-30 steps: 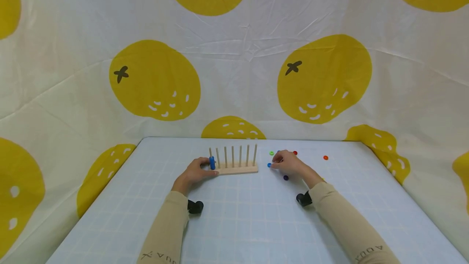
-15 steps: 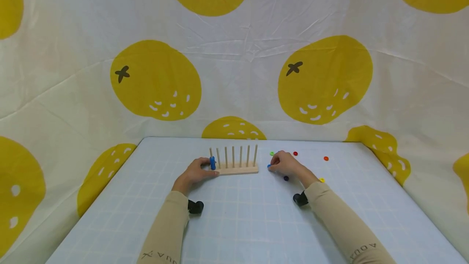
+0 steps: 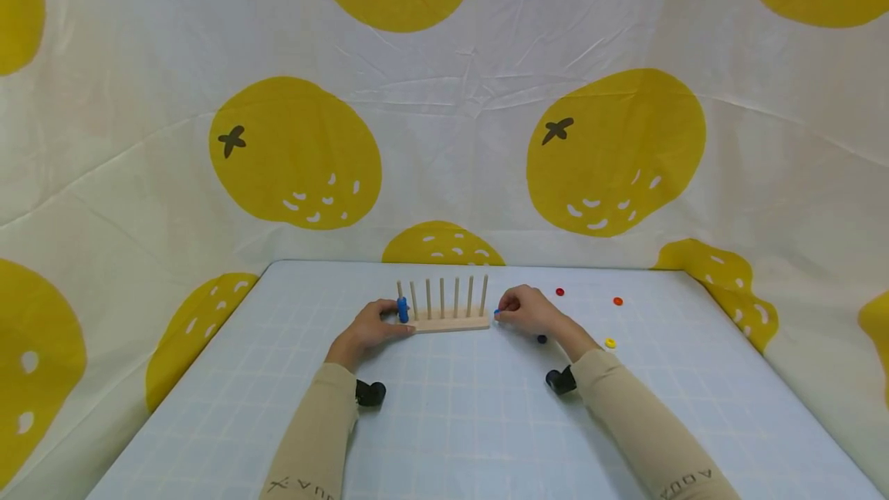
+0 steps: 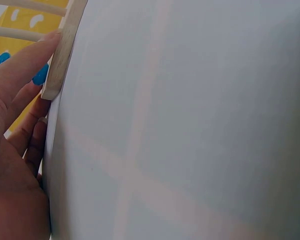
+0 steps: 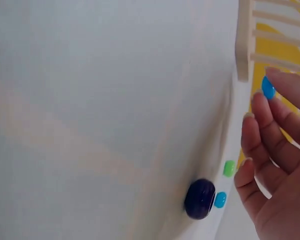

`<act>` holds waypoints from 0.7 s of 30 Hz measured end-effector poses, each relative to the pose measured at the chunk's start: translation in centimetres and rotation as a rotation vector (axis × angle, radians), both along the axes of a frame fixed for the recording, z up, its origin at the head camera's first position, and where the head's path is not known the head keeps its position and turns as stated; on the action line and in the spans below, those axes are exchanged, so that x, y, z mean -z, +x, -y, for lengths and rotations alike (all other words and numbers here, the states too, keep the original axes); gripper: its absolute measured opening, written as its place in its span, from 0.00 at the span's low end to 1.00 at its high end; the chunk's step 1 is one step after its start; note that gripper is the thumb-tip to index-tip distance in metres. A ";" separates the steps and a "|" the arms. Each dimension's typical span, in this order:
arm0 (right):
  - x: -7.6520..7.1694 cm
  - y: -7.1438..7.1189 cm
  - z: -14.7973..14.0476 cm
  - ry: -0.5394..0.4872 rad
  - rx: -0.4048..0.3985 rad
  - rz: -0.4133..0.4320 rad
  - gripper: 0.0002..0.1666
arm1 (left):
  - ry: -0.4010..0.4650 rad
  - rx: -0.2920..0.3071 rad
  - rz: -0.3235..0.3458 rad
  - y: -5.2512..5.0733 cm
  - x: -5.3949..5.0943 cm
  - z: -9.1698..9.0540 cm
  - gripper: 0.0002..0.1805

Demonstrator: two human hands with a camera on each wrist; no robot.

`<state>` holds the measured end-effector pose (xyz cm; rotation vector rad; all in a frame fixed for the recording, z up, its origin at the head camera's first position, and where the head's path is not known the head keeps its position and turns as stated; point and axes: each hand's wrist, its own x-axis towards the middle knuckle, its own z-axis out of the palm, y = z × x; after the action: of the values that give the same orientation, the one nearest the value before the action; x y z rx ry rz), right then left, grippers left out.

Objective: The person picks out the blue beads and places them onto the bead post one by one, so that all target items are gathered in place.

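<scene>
A wooden peg rack [image 3: 451, 323] with several upright pegs stands toward the back of the table. Blue beads [image 3: 402, 309] are stacked on its leftmost peg. My left hand [image 3: 370, 326] grips the rack's left end, thumb along the front of the base and fingers behind it. Just right of the rack, my right hand [image 3: 531, 311] pinches a blue bead [image 5: 268, 87] between thumb and fingertips. Near that hand lies a dark purple bead [image 5: 200, 199]. A second blue bead [image 5: 220, 200] and a green bead [image 5: 229, 168] show beyond it in the right wrist view.
To the right are a red bead [image 3: 559, 292], an orange bead [image 3: 618, 301] and a yellow bead [image 3: 610, 342]. A pale checked cloth [image 3: 451, 423] covers the table. Behind it hangs a curtain [image 3: 444, 137] with yellow fruit prints.
My right hand has taken hold of a blue bead and moved left toward the rack with it. The green bead is now hidden in the head view. My left hand stays put.
</scene>
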<state>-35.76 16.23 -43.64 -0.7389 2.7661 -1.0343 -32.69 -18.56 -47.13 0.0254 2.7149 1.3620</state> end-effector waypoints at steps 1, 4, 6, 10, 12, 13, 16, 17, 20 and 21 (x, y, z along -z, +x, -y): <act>-0.1 0.1 0.2 -0.013 -0.001 -0.001 0.07 | -0.004 0.002 -0.004 0.0 0.0 0.0 0.38; -0.4 0.6 0.6 -0.046 -0.006 -0.011 0.08 | -0.004 0.003 -0.008 0.1 -0.1 -0.1 0.38; -0.5 0.8 0.8 -0.058 -0.006 -0.021 0.08 | -0.004 0.003 -0.009 0.1 -0.1 -0.1 0.38; -0.7 1.2 1.1 -0.071 -0.019 -0.061 0.07 | -0.015 0.001 -0.009 0.1 -0.1 -0.1 0.38; -0.7 1.3 1.2 -0.078 -0.024 -0.083 0.07 | -0.015 -0.004 -0.002 0.1 0.0 -0.1 0.38; -0.7 1.4 1.3 -0.084 -0.027 -0.093 0.06 | -0.015 -0.008 0.002 0.1 0.0 -0.1 0.38; -0.9 1.6 1.6 -0.097 -0.034 -0.124 0.05 | -0.009 -0.018 0.018 0.1 0.0 -0.1 0.39; -0.9 1.7 1.7 -0.102 -0.033 -0.131 0.05 | -0.010 -0.018 0.019 0.0 0.1 -0.1 0.39; -1.2 2.0 2.1 -0.106 -0.031 -0.152 0.05 | -0.007 -0.018 0.017 0.0 0.1 0.0 0.39; -1.3 2.1 2.2 -0.109 -0.031 -0.155 0.06 | -0.004 -0.018 0.014 0.0 0.1 0.0 0.39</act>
<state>-33.66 14.00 -42.37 -0.9098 2.8344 -1.1769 -32.70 -18.55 -47.27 -0.0095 2.7129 1.3555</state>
